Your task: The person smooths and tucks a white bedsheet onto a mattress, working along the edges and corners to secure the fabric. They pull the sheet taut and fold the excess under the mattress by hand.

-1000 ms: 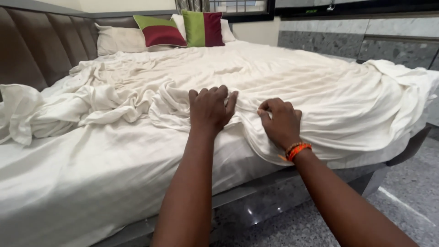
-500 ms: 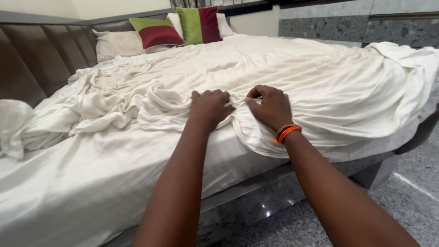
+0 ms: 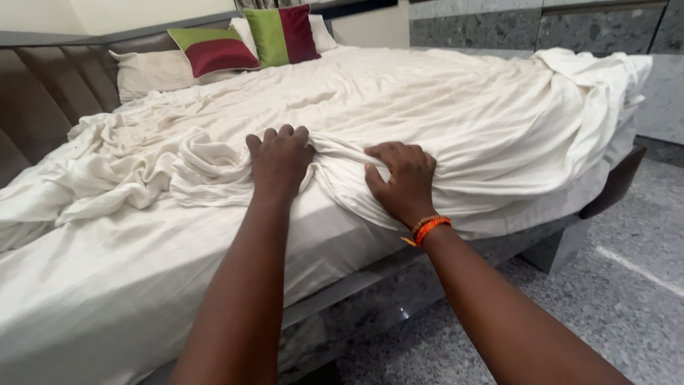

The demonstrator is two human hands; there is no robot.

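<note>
Head view: left hand lay knuckles-up on the rumpled cream sheet, fingers curled into a bunched fold. Right hand sat just beside it, fingers closed on the same ridge of cloth, an orange wristband at the wrist. The sheet covered the right half of the bed and hung over its near edge; the left half lay in loose heaps. Two red-and-green cushions stood against white pillows by the padded headboard. Grey speckled floor below.
</note>
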